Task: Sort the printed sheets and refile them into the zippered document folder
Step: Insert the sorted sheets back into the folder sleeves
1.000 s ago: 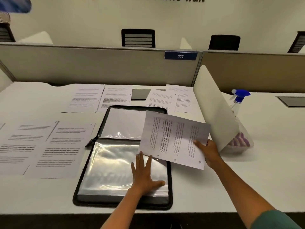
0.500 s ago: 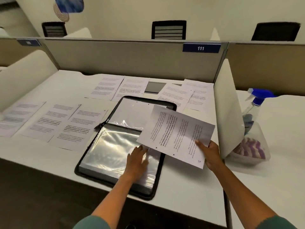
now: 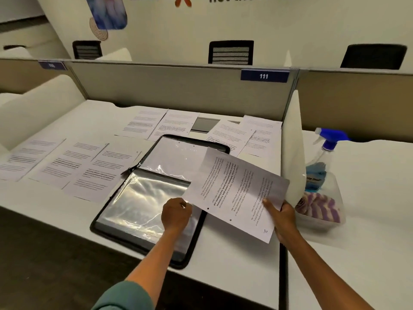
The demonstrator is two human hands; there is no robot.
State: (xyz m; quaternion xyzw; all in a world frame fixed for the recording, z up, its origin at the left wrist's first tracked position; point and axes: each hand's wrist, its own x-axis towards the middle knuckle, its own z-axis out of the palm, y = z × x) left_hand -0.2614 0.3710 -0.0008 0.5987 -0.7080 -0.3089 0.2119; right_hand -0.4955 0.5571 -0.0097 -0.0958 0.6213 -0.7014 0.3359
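Note:
A black zippered document folder (image 3: 111, 232) lies open on the white desk, its clear plastic sleeves (image 3: 138, 198) shining. My right hand (image 3: 282, 217) grips a printed sheet (image 3: 239, 193) by its near right corner and holds it tilted above the folder's right side. My left hand (image 3: 176, 214) rests on the lower sleeve with its fingers curled, pinching the sleeve's right edge just below the sheet. Several other printed sheets lie flat: three at the left (image 3: 67, 162), two at the back (image 3: 161, 124) and two at the back right (image 3: 250, 135).
A white divider panel (image 3: 292, 148) stands right of the folder. Beyond it are a blue-topped spray bottle (image 3: 328, 144) and a clear tub (image 3: 321, 211) holding cloths. A grey partition (image 3: 178, 86) with a "111" label closes the desk's back. The desk edge runs close under the folder.
My left hand went from lying flat on the sleeve to curling its fingers at the sleeve's right edge. The view swung left. The sheet stays in my right hand.

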